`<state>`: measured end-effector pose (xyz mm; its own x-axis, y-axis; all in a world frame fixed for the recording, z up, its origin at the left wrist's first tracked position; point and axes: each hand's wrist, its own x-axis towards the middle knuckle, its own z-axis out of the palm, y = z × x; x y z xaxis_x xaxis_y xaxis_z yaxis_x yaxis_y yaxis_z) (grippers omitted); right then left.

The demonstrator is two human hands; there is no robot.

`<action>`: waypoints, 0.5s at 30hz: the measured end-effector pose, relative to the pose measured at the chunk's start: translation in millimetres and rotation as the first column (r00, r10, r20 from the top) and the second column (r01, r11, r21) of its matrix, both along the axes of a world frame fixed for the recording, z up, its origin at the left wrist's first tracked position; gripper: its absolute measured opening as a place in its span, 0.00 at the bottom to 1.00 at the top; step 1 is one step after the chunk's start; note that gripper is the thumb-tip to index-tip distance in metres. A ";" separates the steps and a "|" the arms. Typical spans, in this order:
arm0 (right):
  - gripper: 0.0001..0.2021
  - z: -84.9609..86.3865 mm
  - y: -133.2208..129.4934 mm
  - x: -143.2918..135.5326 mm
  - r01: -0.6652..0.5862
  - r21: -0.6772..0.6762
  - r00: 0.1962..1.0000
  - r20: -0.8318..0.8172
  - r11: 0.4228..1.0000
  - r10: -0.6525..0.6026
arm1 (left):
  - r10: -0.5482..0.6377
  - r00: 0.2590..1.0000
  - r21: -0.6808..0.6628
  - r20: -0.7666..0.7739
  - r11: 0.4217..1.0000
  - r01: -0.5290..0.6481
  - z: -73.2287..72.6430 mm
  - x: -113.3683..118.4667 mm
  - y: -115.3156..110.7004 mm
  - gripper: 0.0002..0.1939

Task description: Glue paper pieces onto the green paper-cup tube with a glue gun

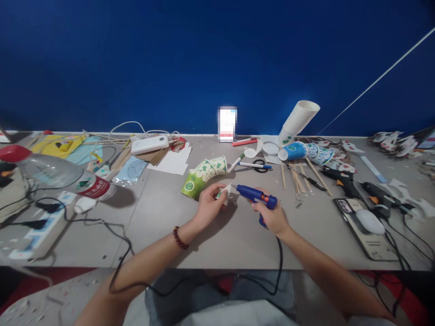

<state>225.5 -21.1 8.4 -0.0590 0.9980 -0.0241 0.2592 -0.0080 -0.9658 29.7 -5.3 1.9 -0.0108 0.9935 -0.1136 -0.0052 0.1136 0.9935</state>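
My right hand (272,215) is wrapped round a blue glue gun (254,194), whose nozzle points left. In my left hand (212,203) I pinch a small white paper piece (227,194) with some green on it. The nozzle tip is close to the paper's upper edge; whether they touch I cannot tell. Just beyond my left hand lies a bent, joined stack of green patterned paper cups (204,175). A black cord (279,267) runs down from the glue gun's handle over the table edge.
At left are a plastic bottle (68,174) and a power strip (47,226). Scissors (261,166), wooden sticks (297,183), blue cups (295,151) and a tall stack of white cups (301,120) lie ahead. A phone (365,235) and black glue guns (374,192) sit at right.
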 end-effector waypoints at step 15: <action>0.08 -1.3 -0.7 -0.1 0.012 0.009 1.000 0.000 1.000 -0.012 | 0.020 0.999 0.000 0.031 1.000 -0.020 7.3 1.9 -2.3 0.17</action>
